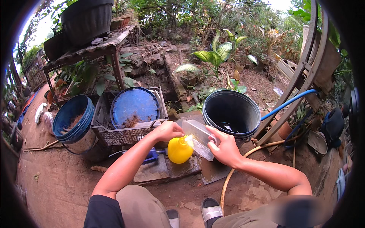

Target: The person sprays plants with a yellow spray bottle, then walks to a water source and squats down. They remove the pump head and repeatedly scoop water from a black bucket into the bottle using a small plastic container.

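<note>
A translucent plastic container (pixel 199 139) is tilted on its side, and my right hand (pixel 225 146) grips its right end. Its lower left part meets the mouth of a round yellow plastic bottle (pixel 179 151), where bright, clear liquid shows. My left hand (pixel 168 131) has its fingers curled at the bottle's neck; part of that grip is hidden. The bottle stands upright on wet tiles (pixel 182 168). Left of it, a blue spray-pump head (pixel 151 156) lies on a tile with its pale tube pointing left.
A black bucket (pixel 231 114) stands at right behind the container. To the left are a plastic crate (pixel 122 136) holding a blue lid (pixel 135 107), and a blue bucket (pixel 74 119) with dry fibre. A yellowish hose (pixel 228 182) crosses the dirt beside my sandalled foot (pixel 211 212).
</note>
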Demonstrator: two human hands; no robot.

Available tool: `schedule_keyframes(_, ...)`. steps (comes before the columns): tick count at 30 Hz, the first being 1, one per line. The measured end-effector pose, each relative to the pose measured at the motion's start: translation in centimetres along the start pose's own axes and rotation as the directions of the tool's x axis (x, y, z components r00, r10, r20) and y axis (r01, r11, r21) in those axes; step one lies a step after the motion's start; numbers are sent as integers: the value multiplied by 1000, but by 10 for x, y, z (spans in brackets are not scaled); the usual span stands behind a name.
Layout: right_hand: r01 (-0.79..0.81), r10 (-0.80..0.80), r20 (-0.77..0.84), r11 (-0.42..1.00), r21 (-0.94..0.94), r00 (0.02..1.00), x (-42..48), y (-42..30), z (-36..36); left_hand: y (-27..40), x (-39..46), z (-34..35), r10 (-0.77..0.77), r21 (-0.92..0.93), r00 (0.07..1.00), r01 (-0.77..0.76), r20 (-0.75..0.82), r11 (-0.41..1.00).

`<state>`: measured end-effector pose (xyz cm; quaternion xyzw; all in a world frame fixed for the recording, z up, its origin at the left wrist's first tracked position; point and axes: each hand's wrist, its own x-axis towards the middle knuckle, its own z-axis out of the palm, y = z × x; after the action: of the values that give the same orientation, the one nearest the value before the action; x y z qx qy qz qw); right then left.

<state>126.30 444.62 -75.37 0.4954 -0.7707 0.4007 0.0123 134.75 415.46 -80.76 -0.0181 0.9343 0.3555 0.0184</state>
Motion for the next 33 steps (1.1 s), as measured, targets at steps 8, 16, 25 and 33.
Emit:
schedule_keyframes(8, 130, -102, 119, 957, -261, 988, 22, -37, 6, -18, -5, 4, -82, -57, 997, 81, -16, 995)
schedule_keyframes(16, 147, -81, 192, 922, -359, 978, 45, -47, 10, -16, -4, 5, -105, -49, 994, 105, -4, 993)
schedule_keyframes(25, -593, 520, 304, 769, 241, 798, 134, 26, -64, -3, 15, 19, -29, -292, 988, -18, -155, 956)
schedule_keyframes(33, -404, 619, 127, 640, -653, 775, 182, 141, -107, 0, 37, 40, 142, -14, 979, -146, -146, 989)
